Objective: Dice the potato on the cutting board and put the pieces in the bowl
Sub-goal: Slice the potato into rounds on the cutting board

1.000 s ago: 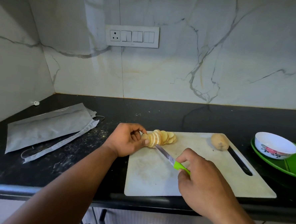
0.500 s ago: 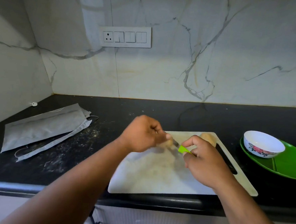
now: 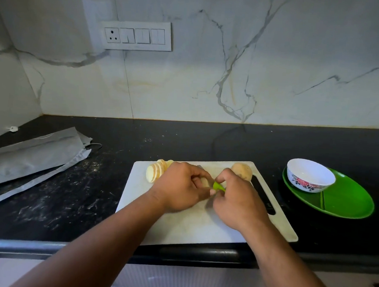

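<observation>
Here, over the pale rectangular plastic cutting board (image 3: 188, 227) on the black stone table (image 3: 70, 193), the left hand (image 3: 181, 189) and right hand (image 3: 238, 201) both curl around the green-handled knife (image 3: 218, 187), beyond them the fanned pale potato slices (image 3: 157, 169), the whole brown potato (image 3: 242, 170), and rightward the empty white floral bowl (image 3: 310, 175) on the green oval plate (image 3: 344, 201).

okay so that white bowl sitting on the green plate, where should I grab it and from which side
Judging by its pose, grip the bowl by its open rim, on the edge nearest the cutting board. It stands upright, apparently empty, on the green plate, so a thumb can hook inside with fingers under the flared wall. The right hand is closer.
</observation>
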Tool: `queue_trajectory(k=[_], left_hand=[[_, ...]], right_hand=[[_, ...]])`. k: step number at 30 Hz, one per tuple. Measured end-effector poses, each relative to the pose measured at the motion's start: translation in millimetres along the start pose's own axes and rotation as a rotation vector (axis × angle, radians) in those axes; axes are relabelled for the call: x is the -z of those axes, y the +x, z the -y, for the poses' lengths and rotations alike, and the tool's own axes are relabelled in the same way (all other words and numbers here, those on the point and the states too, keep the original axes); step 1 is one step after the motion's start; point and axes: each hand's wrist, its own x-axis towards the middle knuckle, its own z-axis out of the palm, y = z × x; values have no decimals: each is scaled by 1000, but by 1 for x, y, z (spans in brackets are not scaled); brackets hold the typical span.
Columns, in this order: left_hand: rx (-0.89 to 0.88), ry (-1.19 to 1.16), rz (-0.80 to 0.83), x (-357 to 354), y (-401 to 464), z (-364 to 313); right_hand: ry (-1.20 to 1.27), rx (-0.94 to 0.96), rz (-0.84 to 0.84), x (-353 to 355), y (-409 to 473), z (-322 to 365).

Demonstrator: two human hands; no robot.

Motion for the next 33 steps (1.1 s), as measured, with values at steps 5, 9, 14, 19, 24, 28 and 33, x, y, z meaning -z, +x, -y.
queue_trajectory(k=[5,9,14,19,24,28,33], left_hand=[[-22,45,-88,1,-8,7],[49,-49,-119,-2,-14,10],[193,-247,-101,2,-14,12],[213,-315,-103,0,-15,13],[207,-285,-90,1,-14,16],[209,-303,-88,-1,-12,19],[193,-295,-89,-2,-11,24]], right_hand=[[-35,4,-46,5,-9,-3],[-84,56,-118,7,-27,6],[-125,103,-169,11,-46,17],[-157,88,-189,14,-57,21],[-152,94,-169,15,-63,25],[-167,98,-183,15,-65,27],[-187,91,-198,12,-67,29]])
